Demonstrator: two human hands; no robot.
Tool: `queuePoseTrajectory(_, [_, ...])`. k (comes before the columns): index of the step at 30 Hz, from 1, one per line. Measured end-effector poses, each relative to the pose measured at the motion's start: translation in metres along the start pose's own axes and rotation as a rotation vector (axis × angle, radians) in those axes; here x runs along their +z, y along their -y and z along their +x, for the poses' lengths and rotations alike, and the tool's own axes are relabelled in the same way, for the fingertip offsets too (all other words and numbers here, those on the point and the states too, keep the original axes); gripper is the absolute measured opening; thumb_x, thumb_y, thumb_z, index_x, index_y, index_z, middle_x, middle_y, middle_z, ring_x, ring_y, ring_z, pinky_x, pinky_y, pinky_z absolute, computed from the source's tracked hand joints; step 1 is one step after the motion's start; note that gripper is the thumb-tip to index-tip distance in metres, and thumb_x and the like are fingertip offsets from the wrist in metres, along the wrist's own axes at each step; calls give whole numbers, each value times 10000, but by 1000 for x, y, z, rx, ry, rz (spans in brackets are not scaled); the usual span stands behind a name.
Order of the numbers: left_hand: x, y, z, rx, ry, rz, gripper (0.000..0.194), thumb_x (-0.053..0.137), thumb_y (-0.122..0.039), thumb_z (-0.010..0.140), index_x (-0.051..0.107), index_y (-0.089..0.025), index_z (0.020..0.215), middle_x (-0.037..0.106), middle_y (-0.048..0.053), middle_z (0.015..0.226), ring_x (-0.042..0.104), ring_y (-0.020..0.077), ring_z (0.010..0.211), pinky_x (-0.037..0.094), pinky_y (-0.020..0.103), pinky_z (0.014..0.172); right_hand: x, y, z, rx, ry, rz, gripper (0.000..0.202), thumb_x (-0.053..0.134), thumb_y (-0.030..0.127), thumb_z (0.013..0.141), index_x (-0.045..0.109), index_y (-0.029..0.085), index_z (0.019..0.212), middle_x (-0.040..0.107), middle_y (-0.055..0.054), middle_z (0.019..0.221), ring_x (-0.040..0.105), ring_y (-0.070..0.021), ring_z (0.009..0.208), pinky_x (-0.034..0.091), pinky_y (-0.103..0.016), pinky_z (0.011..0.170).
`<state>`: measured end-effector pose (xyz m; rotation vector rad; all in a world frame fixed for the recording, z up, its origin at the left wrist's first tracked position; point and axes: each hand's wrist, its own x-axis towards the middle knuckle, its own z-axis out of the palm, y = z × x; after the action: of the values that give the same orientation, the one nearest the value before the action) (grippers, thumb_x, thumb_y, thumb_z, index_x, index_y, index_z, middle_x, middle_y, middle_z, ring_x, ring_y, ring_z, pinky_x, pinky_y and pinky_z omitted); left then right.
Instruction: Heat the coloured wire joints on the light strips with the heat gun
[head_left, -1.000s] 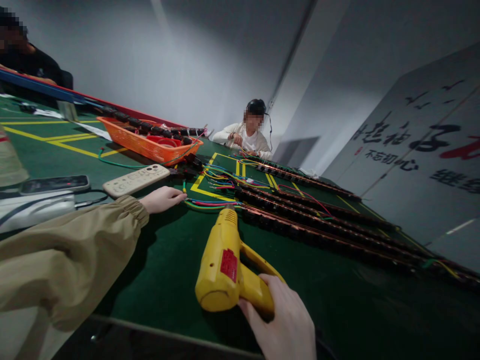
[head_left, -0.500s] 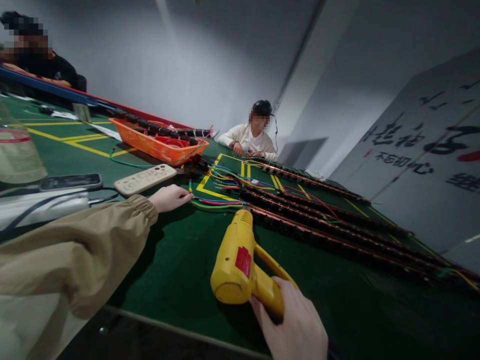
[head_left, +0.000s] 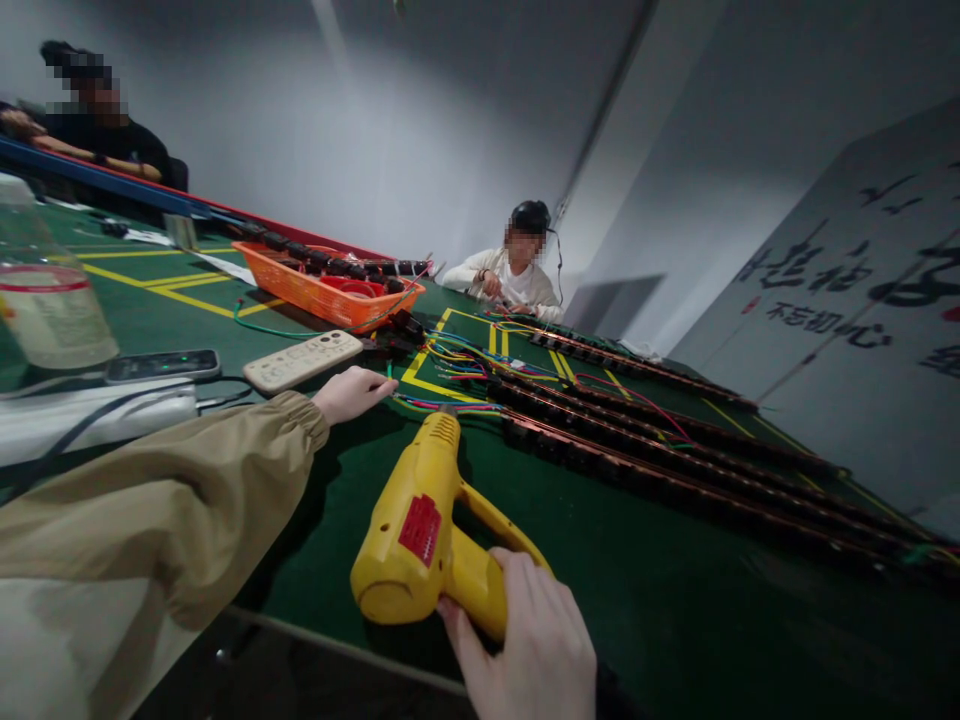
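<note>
My right hand (head_left: 529, 635) is wrapped round the handle of a yellow heat gun (head_left: 409, 530) with a red label. The gun's nozzle points away from me, close to a bundle of coloured wires (head_left: 457, 407). With fingertips pinched, my left hand (head_left: 352, 393) holds the loose ends of those wires. The wires run right into a long, dark bar-like assembly with copper strips (head_left: 555, 435) lying on the green table (head_left: 300, 560).
Left of my hand lie a patterned case (head_left: 304, 362), a phone (head_left: 163, 366), a white power strip (head_left: 97, 420) and a bottle (head_left: 56, 300). Behind is an orange basket (head_left: 330, 300) of parts. More long assemblies (head_left: 675, 460) lie right. Two people (head_left: 517, 265) sit opposite.
The heat gun in my right hand has moved left, its nozzle now nearer my left hand along the wires. My left hand keeps its pinch on the wires. The view has shifted slightly.
</note>
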<state>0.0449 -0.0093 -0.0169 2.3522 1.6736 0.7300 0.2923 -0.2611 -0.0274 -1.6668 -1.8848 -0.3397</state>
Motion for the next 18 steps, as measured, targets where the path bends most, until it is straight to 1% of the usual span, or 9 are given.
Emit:
queuePoseTrajectory(4, [3, 3, 2, 0, 25, -71, 570, 323, -604, 849, 696, -179, 913, 642, 41, 771, 540, 179, 707, 305, 238, 580, 2, 11, 6, -59, 18, 69, 359, 607, 468, 772, 518, 191, 983, 572, -44, 846, 525, -218, 771, 402, -357, 706])
queuePoseTrajectory(7, [4, 5, 4, 48, 51, -114, 583, 303, -603, 846, 677, -158, 807, 606, 22, 688, 495, 154, 635, 313, 235, 585, 3, 19, 15, -90, 70, 146, 355, 682, 404, 712, 526, 195, 953, 571, -24, 826, 522, -210, 755, 401, -348, 689])
queuePoseTrajectory(9, [4, 6, 4, 80, 60, -137, 579, 296, -591, 848, 656, -149, 747, 589, 17, 659, 475, 148, 620, 317, 236, 591, 2, 25, 22, -76, 111, 188, 355, 710, 378, 683, 535, 199, 934, 574, -20, 831, 524, -212, 767, 401, -352, 699])
queuePoseTrajectory(13, [3, 5, 5, 98, 79, -155, 575, 285, -579, 850, 640, -144, 725, 579, 15, 647, 475, 150, 625, 322, 238, 597, 1, 32, 27, -37, 175, 237, 332, 706, 391, 695, 547, 205, 919, 582, -17, 852, 530, -218, 805, 398, -363, 732])
queuePoseTrajectory(16, [2, 4, 5, 91, 87, -159, 579, 289, -578, 848, 657, -139, 760, 598, 23, 670, 489, 158, 640, 328, 244, 605, 0, 30, 28, -18, 213, 281, 334, 702, 402, 705, 558, 217, 942, 590, -5, 870, 537, -210, 828, 398, -355, 747])
queuePoseTrajectory(18, [1, 4, 4, 83, 87, -160, 578, 293, -579, 847, 663, -141, 776, 611, 26, 684, 494, 161, 646, 331, 246, 606, -3, 27, 28, -1, 230, 306, 332, 717, 395, 689, 566, 224, 931, 596, 6, 878, 540, -204, 839, 398, -348, 761])
